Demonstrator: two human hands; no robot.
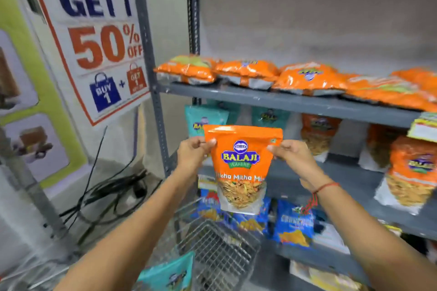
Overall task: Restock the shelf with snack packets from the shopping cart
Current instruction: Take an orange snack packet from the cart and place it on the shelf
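Note:
An orange Balaji snack packet point(241, 163) hangs upright in front of the grey metal shelf point(295, 104). My left hand point(192, 153) pinches its top left corner and my right hand point(292, 155) pinches its top right corner. The packet is level with the second shelf board, in front of teal packets point(203, 118) that stand at that board's left end. Below my arms is the wire shopping cart point(220, 250), with a teal packet point(169, 274) in it.
Orange packets point(307, 78) lie flat along the upper board. More orange packets point(411, 170) stand on the second board to the right, and blue packets point(293, 224) stand below. A "Buy 1 Get 1" poster point(94, 30) hangs at left, with black cables point(106, 194) on the floor.

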